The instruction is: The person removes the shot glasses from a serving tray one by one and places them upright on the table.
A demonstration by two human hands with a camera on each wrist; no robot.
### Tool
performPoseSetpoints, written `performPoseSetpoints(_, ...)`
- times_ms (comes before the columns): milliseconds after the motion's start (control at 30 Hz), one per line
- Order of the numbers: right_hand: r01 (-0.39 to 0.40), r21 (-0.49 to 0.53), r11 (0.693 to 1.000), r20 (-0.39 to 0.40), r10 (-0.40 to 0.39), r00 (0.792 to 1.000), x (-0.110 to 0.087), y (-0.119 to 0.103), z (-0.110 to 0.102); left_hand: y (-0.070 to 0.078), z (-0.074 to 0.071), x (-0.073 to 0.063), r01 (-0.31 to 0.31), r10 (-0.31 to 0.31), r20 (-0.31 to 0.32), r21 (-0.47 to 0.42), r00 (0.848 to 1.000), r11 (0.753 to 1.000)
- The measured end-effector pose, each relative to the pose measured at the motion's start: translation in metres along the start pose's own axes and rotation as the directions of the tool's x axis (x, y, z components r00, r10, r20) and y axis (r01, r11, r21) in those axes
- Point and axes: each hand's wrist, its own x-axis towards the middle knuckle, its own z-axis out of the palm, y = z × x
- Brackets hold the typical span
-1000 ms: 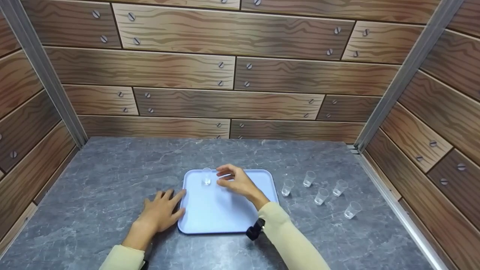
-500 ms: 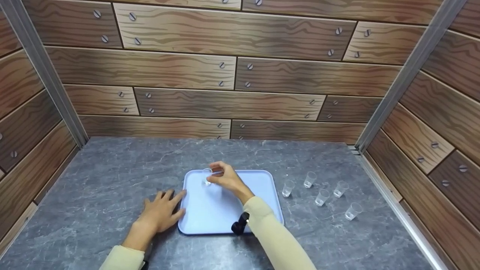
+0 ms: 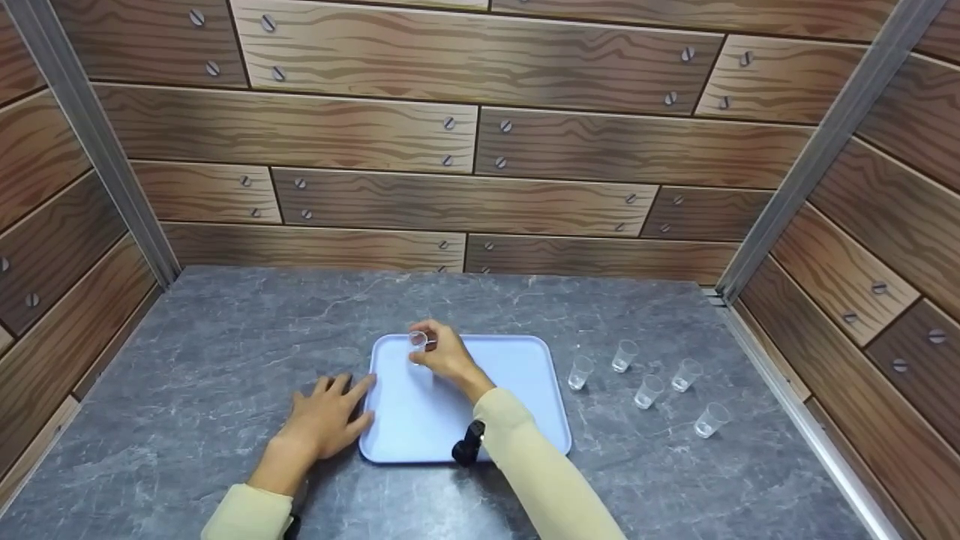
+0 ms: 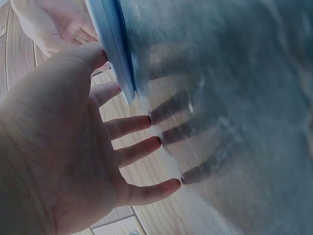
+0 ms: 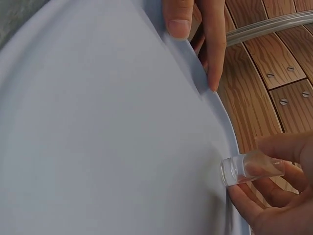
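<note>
Near the far left corner of the light blue tray (image 3: 487, 420), my right hand (image 3: 450, 358) holds a small clear shot glass (image 5: 240, 169) between thumb and fingers. The glass stands about upright, its thick base at the tray's surface; whether it touches cannot be told. My left hand (image 3: 319, 426) rests spread at the tray's left edge. In the left wrist view its fingertips (image 4: 155, 142) touch the grey table, with the thumb against the tray's rim.
Several more clear shot glasses (image 3: 649, 391) stand upright on the grey marbled table (image 3: 225, 360), right of the tray. Wood-patterned walls (image 3: 375, 142) with metal corner posts (image 3: 806, 142) enclose the back and sides.
My right hand has moved left across the tray and its fingers have come round the glass standing there. The left hand stays in place. The head view has tilted slightly.
</note>
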Motion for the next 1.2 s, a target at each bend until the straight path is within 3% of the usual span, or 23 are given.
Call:
performPoseSetpoints(233,0.034,-0.014,0.999,0.009,-0.034,0.999,-0.007,0.000,-0.008,-0.001,-0.001,0.000,-0.001,0.001,0.003,0.000,1.000,1.000)
performPoseSetpoints(533,0.023,0.025,0.999,0.057,-0.024,0.998,-0.019,-0.001,-0.025,-0.004,0.000,-0.002,0.005,-0.005,-0.005,-0.009,1.000,1.000)
performPoseSetpoints(700,0.073,0.001,0.997,0.090,-0.073,0.993,-0.029,-0.008,-0.039,-0.005,-0.002,-0.003,-0.004,0.004,-0.017,-0.008,1.000,1.000)
performPoseSetpoints(933,0.170,-0.048,0.984,0.123,-0.163,0.979,-0.053,-0.011,-0.067,-0.002,-0.003,-0.003,-0.011,0.011,-0.008,-0.014,1.000,1.000)
performPoseSetpoints(1200,0.187,-0.119,0.975,0.104,-0.175,0.979,-0.092,-0.001,-0.110,-0.001,0.000,-0.002,-0.015,0.015,-0.008,-0.010,1.000,1.000)
